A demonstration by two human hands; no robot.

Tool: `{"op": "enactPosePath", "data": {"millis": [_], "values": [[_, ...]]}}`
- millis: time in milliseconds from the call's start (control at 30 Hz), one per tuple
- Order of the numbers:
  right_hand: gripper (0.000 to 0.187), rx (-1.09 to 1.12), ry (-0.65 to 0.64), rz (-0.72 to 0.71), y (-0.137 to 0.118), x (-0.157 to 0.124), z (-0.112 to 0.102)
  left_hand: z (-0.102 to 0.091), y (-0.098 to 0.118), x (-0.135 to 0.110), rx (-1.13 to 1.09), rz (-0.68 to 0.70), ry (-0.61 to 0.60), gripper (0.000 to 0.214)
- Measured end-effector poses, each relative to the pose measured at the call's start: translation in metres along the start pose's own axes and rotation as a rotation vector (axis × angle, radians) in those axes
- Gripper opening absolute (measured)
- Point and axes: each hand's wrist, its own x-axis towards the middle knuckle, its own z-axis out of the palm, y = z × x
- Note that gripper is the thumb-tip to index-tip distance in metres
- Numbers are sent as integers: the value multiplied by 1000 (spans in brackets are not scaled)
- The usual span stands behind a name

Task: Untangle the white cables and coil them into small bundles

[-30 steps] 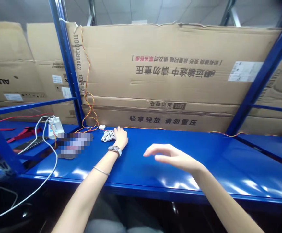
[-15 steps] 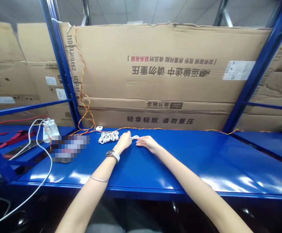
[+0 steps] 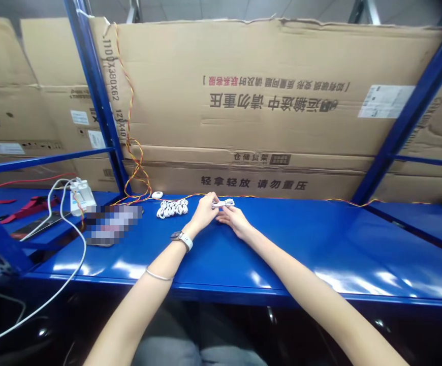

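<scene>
Over the shelf [image 3: 301, 254], left hand [image 3: 203, 209] and right hand [image 3: 236, 221] converge, fingers pinching white cable [image 3: 224, 203]

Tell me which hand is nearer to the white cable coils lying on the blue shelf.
Left. The left hand is just right of the white cable coils; the right hand is farther right.

On the big cardboard [image 3: 251, 129] mid-frame, we read 轻拿轻放 请勿重压 and 仓储货架. Higher up, upside down, we see 运输途中 请勿重压 and red 联系客服. Its upper left says 1100X380X62.
</scene>
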Motion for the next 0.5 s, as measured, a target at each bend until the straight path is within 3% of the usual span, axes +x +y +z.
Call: {"op": "enactPosePath", "data": {"millis": [100,267,500], "values": [[21,-62,54,-131,0,7,-4,0,5,-2,162,72,-63,17],[24,-483,73,-407,-3,10,-7,-3,9,-5,345,81,-110,33],[27,-708,34,-508,-12,-1,-3,8,0,-8,268,115,-162,51]]}}
